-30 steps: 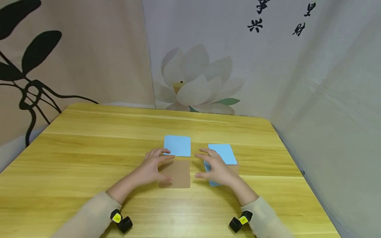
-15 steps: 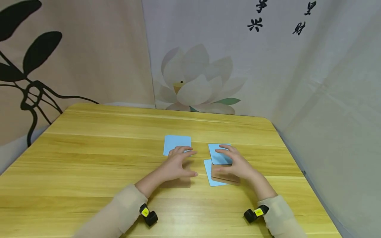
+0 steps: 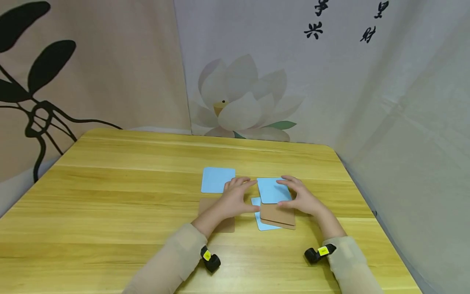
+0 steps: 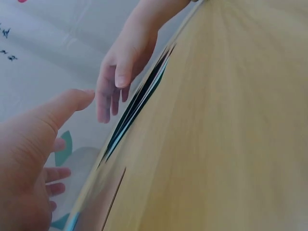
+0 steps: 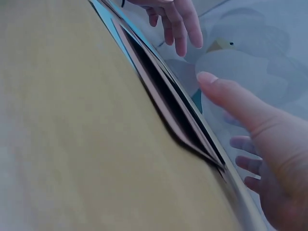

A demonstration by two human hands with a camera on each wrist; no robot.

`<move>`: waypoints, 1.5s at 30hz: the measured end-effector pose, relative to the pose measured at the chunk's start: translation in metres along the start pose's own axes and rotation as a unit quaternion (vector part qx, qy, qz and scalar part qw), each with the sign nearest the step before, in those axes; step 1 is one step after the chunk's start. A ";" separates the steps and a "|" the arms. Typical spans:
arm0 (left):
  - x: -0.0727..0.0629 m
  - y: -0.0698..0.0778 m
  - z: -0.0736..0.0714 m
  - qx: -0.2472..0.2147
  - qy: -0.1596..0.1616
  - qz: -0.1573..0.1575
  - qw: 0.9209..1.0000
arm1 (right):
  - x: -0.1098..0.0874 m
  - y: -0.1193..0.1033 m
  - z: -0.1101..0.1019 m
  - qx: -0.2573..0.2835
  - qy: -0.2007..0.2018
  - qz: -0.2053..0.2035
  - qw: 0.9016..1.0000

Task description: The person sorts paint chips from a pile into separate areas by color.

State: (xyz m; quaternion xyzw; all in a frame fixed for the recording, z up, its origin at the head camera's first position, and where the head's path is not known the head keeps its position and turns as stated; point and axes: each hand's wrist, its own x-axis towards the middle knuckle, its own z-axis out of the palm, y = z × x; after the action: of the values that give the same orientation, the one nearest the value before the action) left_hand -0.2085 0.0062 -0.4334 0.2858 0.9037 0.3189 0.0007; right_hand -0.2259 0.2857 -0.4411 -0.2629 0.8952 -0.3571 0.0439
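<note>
On the right lies a loose pile of square cards: a light-blue card (image 3: 273, 191) overlaps brown cards (image 3: 277, 213), and another blue card (image 3: 257, 220) pokes out at the lower left. My left hand (image 3: 236, 201) hovers at the pile's left side, thumb and fingers spread apart with nothing between them. On the opposite side my right hand (image 3: 302, 197) reaches over the pile's right edge, fingers extended and apart from the thumb. In both wrist views the hands look raised above the cards; the left wrist view shows gaps between the stacked cards (image 4: 137, 106).
A separate blue card (image 3: 217, 179) lies left of the pile. Below it, a brown card (image 3: 224, 226) is partly covered by the left forearm. The wooden table (image 3: 110, 196) ends at a printed curtain (image 3: 253, 94) behind.
My left hand has moved right, from over the lone brown card to beside the pile. My right hand has shifted right, from the pile's left part to its right edge. The cards look unmoved.
</note>
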 end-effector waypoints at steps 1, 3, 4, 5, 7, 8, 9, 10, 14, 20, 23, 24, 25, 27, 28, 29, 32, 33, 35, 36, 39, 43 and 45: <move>0.002 0.001 0.001 0.008 -0.003 -0.005 1.000 | 0.001 0.002 -0.001 -0.002 -0.002 0.002 1.000; 0.007 0.002 0.004 0.020 -0.006 -0.014 1.000 | 0.002 0.007 -0.001 -0.004 -0.006 0.005 1.000; 0.009 0.003 0.004 0.023 -0.008 -0.018 1.000 | 0.002 0.009 -0.002 -0.007 -0.008 0.007 1.000; 0.012 0.004 0.005 0.026 -0.008 -0.022 0.999 | 0.003 0.011 -0.002 -0.009 -0.009 0.008 1.000; 0.016 0.005 0.008 0.029 -0.011 -0.030 0.999 | 0.005 0.015 -0.004 -0.011 -0.010 0.011 1.000; 0.018 0.005 0.009 0.029 -0.013 -0.033 0.999 | 0.005 0.016 -0.004 -0.011 -0.011 0.013 1.000; 0.020 0.005 0.010 0.030 -0.015 -0.037 0.999 | 0.006 0.017 -0.005 -0.011 -0.012 0.014 1.000; 0.022 0.005 0.012 0.029 -0.017 -0.040 0.999 | 0.007 0.018 -0.006 -0.011 -0.013 0.016 1.000; 0.029 0.004 0.017 0.026 -0.025 -0.048 0.998 | 0.009 0.019 -0.009 -0.008 -0.024 0.023 0.999; 0.036 0.003 0.023 0.048 -0.033 -0.043 0.997 | 0.011 0.021 -0.011 -0.012 -0.037 0.029 0.999; 0.038 0.002 0.025 0.059 -0.038 -0.039 0.997 | 0.011 0.021 -0.011 -0.019 -0.042 0.030 0.998; 0.038 0.001 0.026 0.063 -0.040 -0.039 0.996 | 0.011 0.022 -0.011 -0.022 -0.044 0.030 0.998; 0.039 0.001 0.026 0.065 -0.041 -0.040 0.996 | 0.011 0.022 -0.011 -0.025 -0.045 0.030 0.998; 0.039 0.000 0.026 0.071 -0.043 -0.040 0.996 | 0.011 0.023 -0.011 -0.027 -0.047 0.029 0.998; 0.040 0.000 0.026 0.074 -0.043 -0.041 0.996 | 0.011 0.023 -0.010 -0.029 -0.048 0.028 0.998; 0.040 -0.001 0.026 0.077 -0.044 -0.041 0.995 | 0.011 0.023 -0.010 -0.029 -0.048 0.027 0.998; 0.040 -0.002 0.027 0.085 -0.043 -0.041 0.995 | 0.011 0.023 -0.010 -0.031 -0.045 0.026 0.998; 0.040 -0.002 0.027 0.087 -0.042 -0.040 0.995 | 0.011 0.023 -0.010 -0.033 -0.044 0.027 0.998; 0.041 -0.003 0.027 0.091 -0.042 -0.040 0.994 | 0.010 0.023 -0.010 -0.035 -0.043 0.028 0.998; 0.041 -0.003 0.027 0.092 -0.041 -0.039 0.994 | 0.010 0.023 -0.009 -0.037 -0.042 0.029 0.998; 0.040 -0.003 0.027 0.093 -0.038 -0.037 0.994 | 0.010 0.023 -0.009 -0.038 -0.041 0.031 0.998; 0.040 -0.002 0.027 0.091 -0.036 -0.034 0.995 | 0.009 0.020 -0.009 -0.035 -0.041 0.032 0.998; 0.039 -0.001 0.026 0.088 -0.035 -0.031 0.995 | 0.009 0.019 -0.010 -0.034 -0.041 0.031 0.998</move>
State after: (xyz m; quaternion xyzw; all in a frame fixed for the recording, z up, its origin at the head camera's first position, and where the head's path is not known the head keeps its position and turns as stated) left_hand -0.2373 0.0405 -0.4474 0.2673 0.9361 0.2277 0.0173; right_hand -0.2447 0.2987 -0.4454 -0.2503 0.9122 -0.3138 0.0825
